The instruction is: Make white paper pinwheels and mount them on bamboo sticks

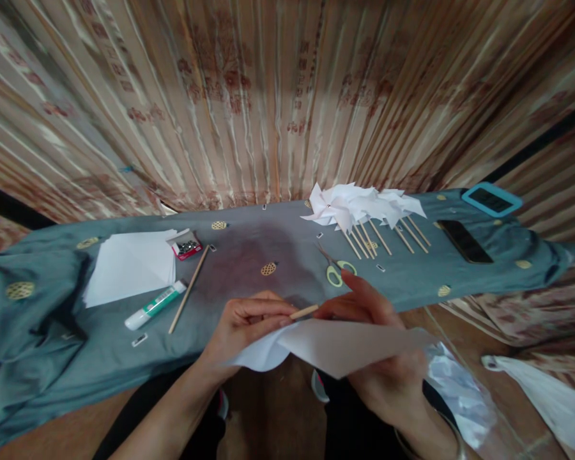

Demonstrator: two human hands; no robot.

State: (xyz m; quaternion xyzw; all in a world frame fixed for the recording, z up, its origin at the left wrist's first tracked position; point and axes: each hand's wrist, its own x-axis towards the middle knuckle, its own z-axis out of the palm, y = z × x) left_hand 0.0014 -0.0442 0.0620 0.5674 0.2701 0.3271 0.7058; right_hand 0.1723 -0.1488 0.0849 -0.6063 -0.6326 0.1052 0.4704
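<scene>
— How much room have they got there?

— Little at the near edge. Both hands work right at the table [52,358] front, half over the lap. The left hand [242,326] is curled, fingertips pressed on a stick [305,312] and on the paper [335,348] under it. The right hand [364,306] meets it from the other side, its fingers closed toward the stick's far end, though the paper hides most of that hand, so I cannot tell the grip exactly.

— And the paper itself?

— It hangs off the table edge, held in the air between the two hands, with one folded point drooping to the left.

— What lies close by?

— The scissors [335,269] sit just beyond the right hand, near enough to be brushed. The middle of the cloth beyond the hands is bare. To the left lie a loose stick [188,291], a glue tube [156,305] beside it, a paper stack [129,265] and a small red box [186,246] at the stack's corner.

— And farther off?

— Finished pinwheels [364,207] lie in a row at the back right, sticks pointing toward the person. A phone [464,241] lies past them, and a blue case [491,199] sits at the far corner. A curtain [268,96] closes the back edge all along.
</scene>
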